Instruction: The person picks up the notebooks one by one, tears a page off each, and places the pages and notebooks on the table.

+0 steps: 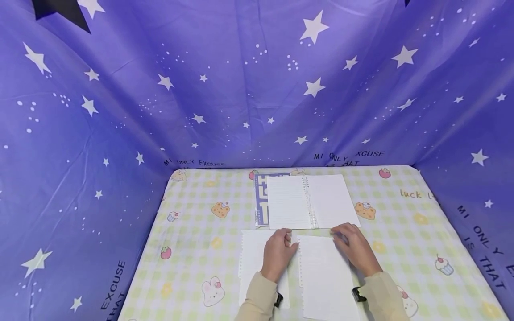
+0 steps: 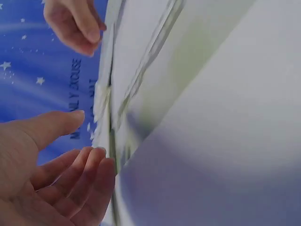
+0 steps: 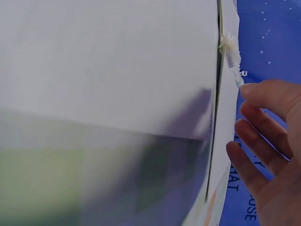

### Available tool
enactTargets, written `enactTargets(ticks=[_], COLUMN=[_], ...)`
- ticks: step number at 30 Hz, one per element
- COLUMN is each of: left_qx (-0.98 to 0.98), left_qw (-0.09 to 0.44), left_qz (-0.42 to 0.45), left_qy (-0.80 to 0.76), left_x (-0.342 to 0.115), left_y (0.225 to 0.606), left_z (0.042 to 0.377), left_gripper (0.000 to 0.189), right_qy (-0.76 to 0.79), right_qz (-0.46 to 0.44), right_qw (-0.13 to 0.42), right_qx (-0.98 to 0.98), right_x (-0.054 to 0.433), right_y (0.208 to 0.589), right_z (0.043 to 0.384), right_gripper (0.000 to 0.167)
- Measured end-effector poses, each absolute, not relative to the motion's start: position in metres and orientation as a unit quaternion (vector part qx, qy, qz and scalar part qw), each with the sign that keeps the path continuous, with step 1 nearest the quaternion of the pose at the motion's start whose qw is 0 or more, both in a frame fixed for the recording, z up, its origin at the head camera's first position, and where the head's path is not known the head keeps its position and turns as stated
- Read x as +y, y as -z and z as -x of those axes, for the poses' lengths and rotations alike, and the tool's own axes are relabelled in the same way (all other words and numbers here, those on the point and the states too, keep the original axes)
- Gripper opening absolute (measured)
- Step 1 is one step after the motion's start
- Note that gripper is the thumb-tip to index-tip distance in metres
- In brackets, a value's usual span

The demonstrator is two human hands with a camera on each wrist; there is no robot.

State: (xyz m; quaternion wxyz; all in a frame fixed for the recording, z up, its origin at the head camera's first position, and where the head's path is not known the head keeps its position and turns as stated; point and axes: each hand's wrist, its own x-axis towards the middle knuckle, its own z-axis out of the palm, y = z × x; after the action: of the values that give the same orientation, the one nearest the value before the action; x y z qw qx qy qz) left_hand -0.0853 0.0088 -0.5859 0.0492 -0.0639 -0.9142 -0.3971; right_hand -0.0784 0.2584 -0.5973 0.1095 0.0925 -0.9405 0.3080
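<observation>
An open loose-leaf notebook lies toward the far side of the table, its clear ring binding running down the middle; the left page is lined. Nearer are two lots of loose white paper with notched hole edges: left paper and right paper. My left hand is over the upper right of the left paper, thumb toward the right paper's notched edge. My right hand is by the right paper's top right corner. Both wrist views show relaxed, parted fingers on the left hand and right hand, holding nothing.
A purple sheet or cover with large pale letters sticks out from under the notebook's left side. A checked cloth with cartoon prints covers the table. Blue-purple star-patterned curtains stand behind and at both sides.
</observation>
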Motion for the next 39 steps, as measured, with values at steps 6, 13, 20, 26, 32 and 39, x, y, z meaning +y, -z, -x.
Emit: enactTargets(ticks=[6, 13, 20, 26, 32, 39], left_qx=[-0.935, -0.953, -0.964, -0.976, -0.98, -0.98], left_qw=[0.106, 0.114, 0.042, -0.003, -0.004, -0.017], left_qz=[0.073, 0.087, 0.117, 0.119, 0.125, 0.127], left_qy=[0.332, 0.266, 0.235, 0.183, 0.155, 0.153], left_x=[0.0, -0.007, -0.009, -0.008, -0.01, -0.012], left_y=[0.581, 0.583, 0.596, 0.601, 0.596, 0.59], left_z=[0.112, 0.14, 0.162, 0.171, 0.174, 0.177], left_gripper=[0.029, 0.035, 0.064, 0.075, 0.072, 0.068], right_qy=[-0.302, -0.289, -0.276, -0.254, -0.235, -0.233], right_qz=[-0.1, -0.122, -0.135, -0.146, -0.154, -0.147], right_qw=[0.104, 0.08, 0.042, 0.058, 0.072, 0.042], right_qx=[-0.942, -0.946, -0.951, -0.954, -0.957, -0.96], right_x=[0.248, 0.228, 0.214, 0.203, 0.195, 0.194], right_y=[0.594, 0.59, 0.597, 0.6, 0.602, 0.606], right_z=[0.089, 0.107, 0.117, 0.123, 0.131, 0.137], right_gripper=[0.027, 0.041, 0.061, 0.064, 0.066, 0.064])
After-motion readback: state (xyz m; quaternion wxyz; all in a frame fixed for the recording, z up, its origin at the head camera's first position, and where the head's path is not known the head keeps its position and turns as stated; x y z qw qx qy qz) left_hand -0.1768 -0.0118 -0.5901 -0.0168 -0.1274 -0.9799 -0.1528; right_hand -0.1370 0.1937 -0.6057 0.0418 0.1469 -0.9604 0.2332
